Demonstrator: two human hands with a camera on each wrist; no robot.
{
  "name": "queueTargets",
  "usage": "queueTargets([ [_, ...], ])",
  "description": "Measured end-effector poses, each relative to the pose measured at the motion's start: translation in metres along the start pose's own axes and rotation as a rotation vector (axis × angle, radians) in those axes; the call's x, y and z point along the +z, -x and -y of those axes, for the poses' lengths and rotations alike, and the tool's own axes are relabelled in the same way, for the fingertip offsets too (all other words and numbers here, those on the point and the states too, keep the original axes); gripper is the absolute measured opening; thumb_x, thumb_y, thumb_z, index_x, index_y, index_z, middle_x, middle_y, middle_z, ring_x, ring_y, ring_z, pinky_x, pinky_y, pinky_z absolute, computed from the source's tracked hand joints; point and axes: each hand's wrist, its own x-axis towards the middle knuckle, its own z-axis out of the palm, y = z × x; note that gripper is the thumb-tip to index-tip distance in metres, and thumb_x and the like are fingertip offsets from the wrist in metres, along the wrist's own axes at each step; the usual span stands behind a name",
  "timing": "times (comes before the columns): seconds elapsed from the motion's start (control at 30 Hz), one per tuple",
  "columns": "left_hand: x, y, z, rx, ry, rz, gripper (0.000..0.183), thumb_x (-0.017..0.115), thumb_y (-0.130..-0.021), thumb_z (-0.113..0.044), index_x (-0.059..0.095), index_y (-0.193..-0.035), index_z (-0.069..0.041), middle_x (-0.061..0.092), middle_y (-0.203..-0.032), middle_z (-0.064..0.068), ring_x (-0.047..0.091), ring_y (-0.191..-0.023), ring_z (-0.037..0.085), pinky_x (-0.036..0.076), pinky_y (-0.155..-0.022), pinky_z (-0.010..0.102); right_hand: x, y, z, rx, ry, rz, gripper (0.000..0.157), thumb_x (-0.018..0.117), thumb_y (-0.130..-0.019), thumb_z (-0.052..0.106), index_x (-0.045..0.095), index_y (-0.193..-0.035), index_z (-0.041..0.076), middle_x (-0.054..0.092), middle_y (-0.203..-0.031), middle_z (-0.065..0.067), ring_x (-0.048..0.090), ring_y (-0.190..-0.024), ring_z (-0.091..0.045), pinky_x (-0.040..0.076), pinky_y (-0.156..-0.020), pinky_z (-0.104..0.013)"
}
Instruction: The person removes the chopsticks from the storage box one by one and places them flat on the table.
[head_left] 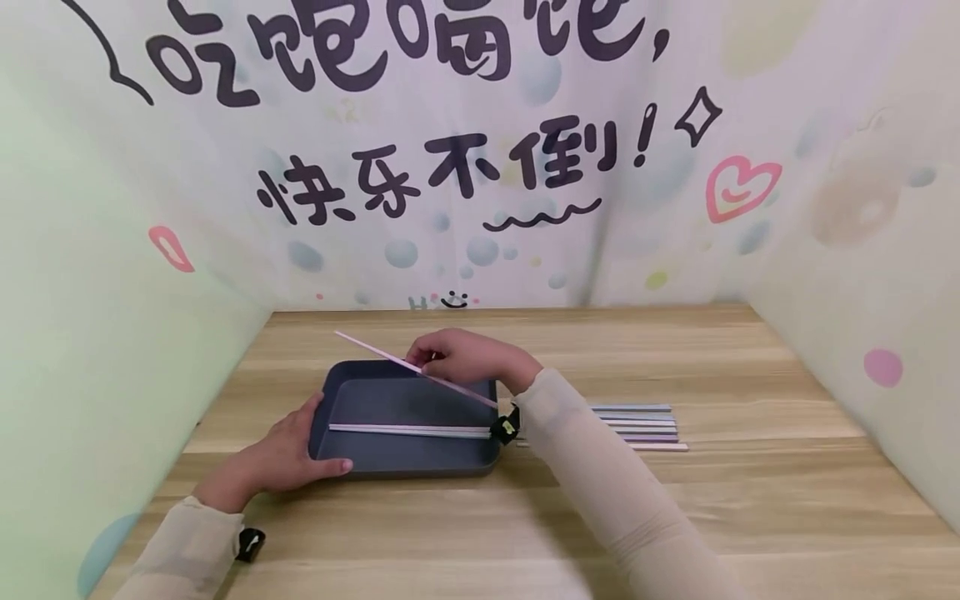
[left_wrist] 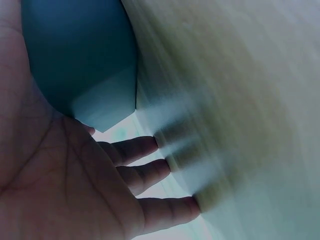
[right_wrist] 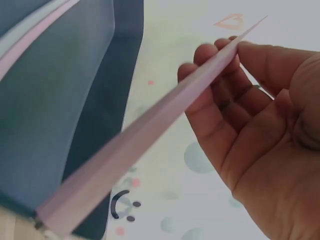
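Note:
A dark blue-grey rectangular tray (head_left: pixel 375 400) lies on the table in the head view. My left hand (head_left: pixel 288 450) rests against its left end, thumb along the front edge; in the left wrist view the fingers (left_wrist: pixel 167 212) stretch out past the tray's side. Two pale chopsticks (head_left: pixel 405 430), pink and whitish, lie side by side lengthwise in the tray. Above the tray's back right part, my right hand (head_left: pixel 468 357) pinches a pink chopstick (head_left: pixel 375 351) between thumb and fingers. That chopstick slants, its left end towards the back of the table.
To the right of the tray, several pale and purple chopsticks (head_left: pixel 652 438) lie in a row on the wooden table (head_left: pixel 750 500), partly covered by my right forearm (head_left: pixel 615 475). A printed cloth backdrop (head_left: pixel 450 233) stands behind the table, with walls on both sides.

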Motion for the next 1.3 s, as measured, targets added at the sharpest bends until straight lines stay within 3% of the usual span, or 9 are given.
queueTargets([
  [0.27, 0.002, 0.001, 0.005, -0.002, -0.004, 0.008, 0.121, 0.076, -0.079, -0.060, 0.009, -0.150, 0.011, 0.030, -0.143, 0.044, 0.033, -0.129, 0.060, 0.033, -0.101, 0.067, -0.014, 0.022, -0.017, 0.077, -0.088, 0.136, 0.015, 0.054, -0.100, 0.005, 0.065, -0.106, 0.012, 0.059, -0.084, -0.004, 0.055, -0.073, -0.017, 0.049, -0.066, -0.030],
  [0.43, 0.002, 0.000, 0.006, -0.011, -0.009, 0.022, 0.122, 0.075, -0.079, -0.061, 0.007, -0.151, 0.010, 0.028, -0.144, 0.044, 0.032, -0.130, 0.060, 0.033, -0.101, 0.067, -0.024, 0.040, -0.031, 0.168, -0.054, 0.209, 0.016, 0.053, -0.100, 0.003, 0.064, -0.111, 0.002, 0.060, -0.086, -0.007, 0.056, -0.072, -0.017, 0.051, -0.064, -0.032],
  [0.6, 0.001, 0.000, 0.005, -0.024, -0.005, 0.031, 0.122, 0.075, -0.079, -0.062, 0.007, -0.151, 0.010, 0.027, -0.145, 0.044, 0.031, -0.131, 0.059, 0.033, -0.101, 0.067, -0.035, 0.062, -0.046, 0.272, -0.009, 0.261, 0.015, 0.054, -0.097, 0.001, 0.064, -0.108, 0.003, 0.059, -0.088, -0.006, 0.056, -0.073, -0.018, 0.051, -0.065, -0.033],
  [0.97, 0.001, -0.001, 0.004, -0.017, 0.008, 0.018, 0.121, 0.076, -0.079, -0.060, 0.009, -0.150, 0.011, 0.028, -0.144, 0.044, 0.031, -0.131, 0.060, 0.032, -0.102, 0.067, -0.054, 0.109, -0.072, 0.445, -0.065, 0.299, 0.012, 0.055, -0.096, -0.001, 0.062, -0.105, 0.001, 0.058, -0.084, -0.008, 0.056, -0.072, -0.019, 0.050, -0.066, -0.035],
  [1.3, 0.003, -0.002, 0.005, -0.020, 0.007, 0.022, 0.122, 0.076, -0.078, -0.061, 0.008, -0.151, 0.011, 0.027, -0.145, 0.043, 0.030, -0.131, 0.059, 0.032, -0.102, 0.067, -0.062, 0.135, -0.094, 0.480, -0.094, 0.312, 0.010, 0.052, -0.092, -0.007, 0.059, -0.100, -0.004, 0.055, -0.077, -0.005, 0.052, -0.069, -0.018, 0.045, -0.065, -0.033],
])
